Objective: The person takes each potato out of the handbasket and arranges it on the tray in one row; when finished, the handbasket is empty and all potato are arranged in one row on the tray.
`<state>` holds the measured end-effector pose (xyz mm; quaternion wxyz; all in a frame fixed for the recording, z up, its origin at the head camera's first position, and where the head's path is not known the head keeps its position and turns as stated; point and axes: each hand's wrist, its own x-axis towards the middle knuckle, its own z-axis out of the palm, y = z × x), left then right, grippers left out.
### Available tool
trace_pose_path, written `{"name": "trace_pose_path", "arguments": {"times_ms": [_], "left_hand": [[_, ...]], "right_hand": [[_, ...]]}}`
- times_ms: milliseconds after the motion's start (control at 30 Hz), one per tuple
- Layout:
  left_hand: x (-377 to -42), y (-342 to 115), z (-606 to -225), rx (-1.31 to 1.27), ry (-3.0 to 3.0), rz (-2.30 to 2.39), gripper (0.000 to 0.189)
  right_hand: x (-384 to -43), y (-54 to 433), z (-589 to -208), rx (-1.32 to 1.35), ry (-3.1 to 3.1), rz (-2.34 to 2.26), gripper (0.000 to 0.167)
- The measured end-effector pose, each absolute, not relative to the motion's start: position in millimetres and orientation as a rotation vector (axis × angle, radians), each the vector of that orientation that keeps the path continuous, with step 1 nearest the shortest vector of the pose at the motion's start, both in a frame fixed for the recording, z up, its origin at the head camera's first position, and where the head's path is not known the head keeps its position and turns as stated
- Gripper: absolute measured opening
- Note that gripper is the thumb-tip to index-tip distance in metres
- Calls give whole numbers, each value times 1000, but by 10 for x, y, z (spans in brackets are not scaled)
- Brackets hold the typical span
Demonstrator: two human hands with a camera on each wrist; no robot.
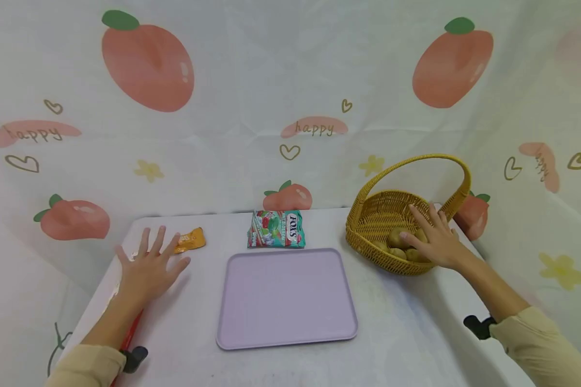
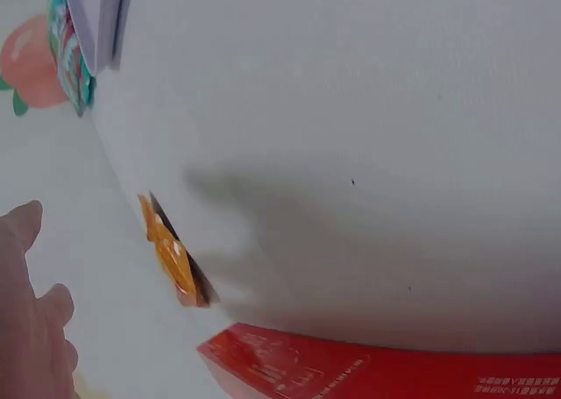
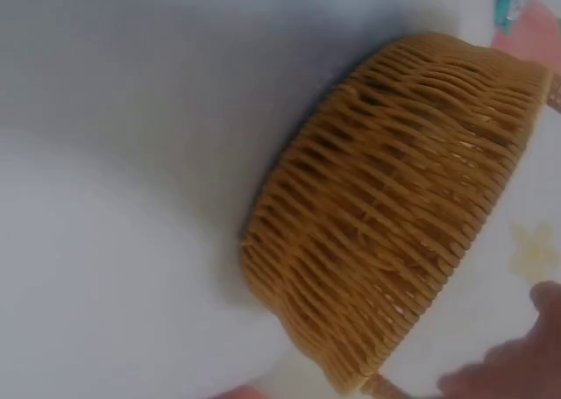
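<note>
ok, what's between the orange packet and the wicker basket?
Head view: the teal FOX'S bag lies between the orange packet and the wicker basket.

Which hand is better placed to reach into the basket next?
Probably the right hand: it is close to the wicker basket. The left hand is across the purple tray, near the orange packet.

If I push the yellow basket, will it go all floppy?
Probably not: the basket looks stiff, since its woven sides stand up. The round brown things inside could roll a bit. Pushed high up on its tall handle, it might tip.
</note>
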<state>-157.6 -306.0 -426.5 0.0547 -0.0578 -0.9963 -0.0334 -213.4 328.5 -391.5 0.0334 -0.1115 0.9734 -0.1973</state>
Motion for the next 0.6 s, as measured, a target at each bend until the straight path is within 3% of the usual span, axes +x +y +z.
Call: {"name": "trace_pose_path", "arguments": {"times_ms": [267,600], "left_hand": [[-1482,-2800,-4296,-362,-3068,-122,73],[-1376,-2580,-4398,-619,-3072,-55,74]], "right_hand": [[-2232,3384,-3884,-397,2746,-972,87],[-2350,3513,-3846,-173,2475,-1188,85]]}}
